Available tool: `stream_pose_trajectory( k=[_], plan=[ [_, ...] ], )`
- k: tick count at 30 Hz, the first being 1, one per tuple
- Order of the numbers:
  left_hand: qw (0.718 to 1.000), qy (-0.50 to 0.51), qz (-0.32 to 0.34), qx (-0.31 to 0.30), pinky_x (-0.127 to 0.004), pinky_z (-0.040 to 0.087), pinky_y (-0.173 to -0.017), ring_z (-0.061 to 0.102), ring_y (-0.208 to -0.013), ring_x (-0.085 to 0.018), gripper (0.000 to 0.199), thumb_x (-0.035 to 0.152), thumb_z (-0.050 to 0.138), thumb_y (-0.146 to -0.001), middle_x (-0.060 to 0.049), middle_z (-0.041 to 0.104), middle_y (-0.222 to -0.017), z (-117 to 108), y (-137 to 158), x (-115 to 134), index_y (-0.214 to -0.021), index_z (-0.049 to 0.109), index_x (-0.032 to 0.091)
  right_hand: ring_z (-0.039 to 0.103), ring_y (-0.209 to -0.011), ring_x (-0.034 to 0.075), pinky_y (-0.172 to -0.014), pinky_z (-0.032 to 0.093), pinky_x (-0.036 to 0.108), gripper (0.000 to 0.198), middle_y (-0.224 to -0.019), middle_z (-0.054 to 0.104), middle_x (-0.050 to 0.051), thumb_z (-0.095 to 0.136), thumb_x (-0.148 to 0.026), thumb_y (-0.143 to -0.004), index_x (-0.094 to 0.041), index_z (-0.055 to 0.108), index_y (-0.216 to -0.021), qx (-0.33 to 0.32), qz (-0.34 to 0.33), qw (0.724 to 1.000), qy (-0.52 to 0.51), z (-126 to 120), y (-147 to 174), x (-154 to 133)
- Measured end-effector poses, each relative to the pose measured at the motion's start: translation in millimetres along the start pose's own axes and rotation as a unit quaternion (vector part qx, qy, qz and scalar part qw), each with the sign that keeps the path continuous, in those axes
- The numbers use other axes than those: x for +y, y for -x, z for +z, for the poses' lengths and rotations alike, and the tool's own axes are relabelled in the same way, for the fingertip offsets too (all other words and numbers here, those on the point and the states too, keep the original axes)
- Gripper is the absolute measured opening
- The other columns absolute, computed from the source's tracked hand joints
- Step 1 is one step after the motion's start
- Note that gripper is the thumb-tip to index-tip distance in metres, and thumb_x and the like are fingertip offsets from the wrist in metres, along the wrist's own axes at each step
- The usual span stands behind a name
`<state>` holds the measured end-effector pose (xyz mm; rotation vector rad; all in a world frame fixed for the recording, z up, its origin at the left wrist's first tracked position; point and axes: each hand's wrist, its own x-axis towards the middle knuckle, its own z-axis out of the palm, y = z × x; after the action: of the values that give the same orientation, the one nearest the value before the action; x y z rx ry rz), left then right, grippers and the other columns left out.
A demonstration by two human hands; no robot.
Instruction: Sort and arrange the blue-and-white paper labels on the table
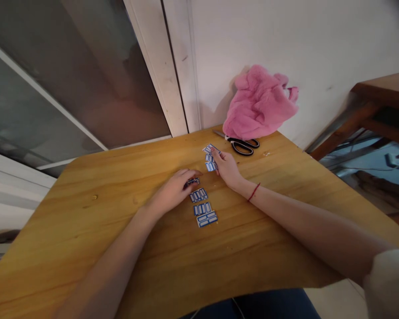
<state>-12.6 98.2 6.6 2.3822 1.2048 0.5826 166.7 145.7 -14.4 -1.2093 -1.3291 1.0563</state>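
Pinched in my right hand (226,167) are several small white label sheets (210,158) with blue-bordered boxes, fanned a little above the table. My left hand (177,188) rests low on the tabletop, its fingers curled round another blue-and-white label sheet (193,180), which is partly hidden by them. Just nearer to me, a label sheet (198,195) lies flat. Below it comes one more label sheet (202,208), and the nearest label sheet (207,219) touches or slightly overlaps its lower edge. Together they form a rough column between my forearms.
Black-handled scissors (242,145) lie at the back of the wooden table (86,248), partly under a pink fluffy cloth (259,104) against the wall. A small yellowish ring-like object (94,197) sits at the left. Glass sliding panels (86,88) border the table's far left.
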Motion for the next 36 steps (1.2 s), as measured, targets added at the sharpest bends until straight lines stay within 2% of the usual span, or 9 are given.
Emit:
stream_pose_trajectory(
  k=[5, 7, 13, 19, 23, 29, 34, 36],
  plan=[
    [0.996, 0.037, -0.082, 0.014, -0.027, 0.045, -0.066, 0.058, -0.073, -0.014, 0.020, 0.024, 0.052, -0.082, -0.001, 0.063, -0.084, -4, 0, -1, -0.102, 0.054, 0.020, 0.033, -0.031, 0.006, -0.032, 0.021, 0.020, 0.047, -0.036, 0.036, -0.006, 0.041, -0.050, -0.086, -0.019, 0.039, -0.051, 0.001, 0.001, 1.000, -0.004, 0, -1, 1],
    [0.993, 0.068, -0.094, 0.010, -0.026, 0.044, -0.063, 0.057, -0.070, -0.014, 0.015, 0.025, 0.051, -0.082, 0.000, 0.062, -0.080, -5, -1, -1, -0.096, 0.055, 0.020, 0.033, -0.031, 0.006, -0.032, 0.021, 0.020, 0.047, -0.036, 0.036, -0.006, 0.042, -0.049, -0.086, -0.019, 0.038, -0.051, 0.003, 0.003, 1.000, -0.001, 0, -1, 0],
    [0.981, 0.163, -0.097, 0.037, -0.027, 0.046, -0.069, 0.058, -0.073, -0.013, 0.009, 0.024, 0.054, -0.079, 0.000, 0.063, -0.078, -1, -4, -4, -0.085, 0.059, 0.019, 0.033, -0.031, 0.006, -0.032, 0.021, 0.019, 0.047, -0.037, 0.036, -0.006, 0.042, -0.051, -0.086, -0.019, 0.039, -0.053, 0.005, 0.005, 1.000, -0.005, 1, 0, 0],
    [0.970, 0.217, -0.104, 0.043, -0.028, 0.047, -0.071, 0.059, -0.072, -0.013, 0.006, 0.022, 0.057, -0.078, 0.000, 0.063, -0.076, 7, -4, -8, -0.083, 0.059, 0.018, 0.033, -0.031, 0.006, -0.033, 0.022, 0.020, 0.050, -0.036, 0.037, -0.005, 0.041, -0.055, -0.085, -0.019, 0.040, -0.051, 0.000, 0.001, 1.000, 0.005, 0, -1, 2],
    [0.975, 0.200, -0.096, 0.021, -0.028, 0.047, -0.072, 0.059, -0.075, -0.014, 0.007, 0.022, 0.055, -0.080, -0.001, 0.063, -0.079, 10, -4, -7, -0.084, 0.059, 0.018, 0.032, -0.031, 0.006, -0.033, 0.022, 0.020, 0.050, -0.035, 0.037, -0.006, 0.041, -0.056, -0.084, -0.018, 0.039, -0.051, 0.003, 0.000, 1.000, 0.007, 0, 0, 2],
    [0.996, 0.053, -0.057, 0.037, -0.027, 0.046, -0.070, 0.055, -0.077, -0.013, 0.011, 0.018, 0.054, -0.082, -0.004, 0.054, -0.088, 10, -2, -3, -0.089, 0.061, 0.016, 0.032, -0.031, 0.006, -0.033, 0.022, 0.020, 0.050, -0.035, 0.037, -0.006, 0.041, -0.055, -0.085, -0.018, 0.040, -0.050, -0.002, -0.004, 1.000, 0.001, 0, 0, 1],
    [0.996, 0.039, -0.053, 0.053, -0.026, 0.044, -0.074, 0.054, -0.081, -0.014, 0.016, 0.019, 0.056, -0.081, -0.004, 0.053, -0.096, 10, -1, -5, -0.096, 0.059, 0.017, 0.032, -0.031, 0.006, -0.034, 0.022, 0.021, 0.052, -0.035, 0.036, -0.005, 0.039, -0.058, -0.085, -0.019, 0.040, -0.051, -0.008, -0.012, 0.999, 0.029, 0, 2, 0],
    [0.994, 0.046, -0.059, 0.076, -0.026, 0.043, -0.072, 0.052, -0.079, -0.014, 0.015, 0.021, 0.056, -0.082, -0.003, 0.054, -0.091, 9, -1, -5, -0.096, 0.059, 0.018, 0.033, -0.031, 0.007, -0.035, 0.022, 0.021, 0.052, -0.036, 0.037, -0.005, 0.038, -0.058, -0.085, -0.019, 0.039, -0.050, -0.011, -0.021, 0.999, 0.044, 1, 5, -3]
  ],
)
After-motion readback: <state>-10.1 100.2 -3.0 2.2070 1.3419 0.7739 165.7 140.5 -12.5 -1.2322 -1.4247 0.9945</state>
